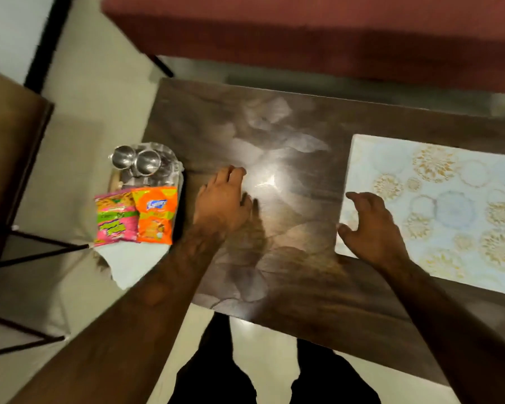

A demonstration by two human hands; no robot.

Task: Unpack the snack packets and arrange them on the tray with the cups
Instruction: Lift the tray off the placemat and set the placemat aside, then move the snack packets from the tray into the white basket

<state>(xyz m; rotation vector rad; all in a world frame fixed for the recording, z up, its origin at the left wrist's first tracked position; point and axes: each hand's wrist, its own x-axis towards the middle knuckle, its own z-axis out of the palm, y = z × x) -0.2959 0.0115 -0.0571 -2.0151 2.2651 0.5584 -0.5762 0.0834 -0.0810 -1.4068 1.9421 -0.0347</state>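
A pink and green snack packet [116, 217] and an orange snack packet [155, 214] lie side by side at the table's left edge, on a white bag [131, 263]. Just behind them two steel cups [137, 162] sit in clear plastic wrap. A pale blue rectangular tray [438, 211] with gold and blue flower prints rests on the right of the table. My left hand [223, 201] lies on the tabletop right of the packets, fingers apart, holding nothing. My right hand [372, 228] hovers over the tray's near left corner with curled, spread fingers, empty.
The dark wooden table [274, 158] has a glossy top with a light glare in the middle. A maroon sofa [303, 33] stands behind it. A brown chair [9, 147] with black metal legs is at the left. My legs show below the table's front edge.
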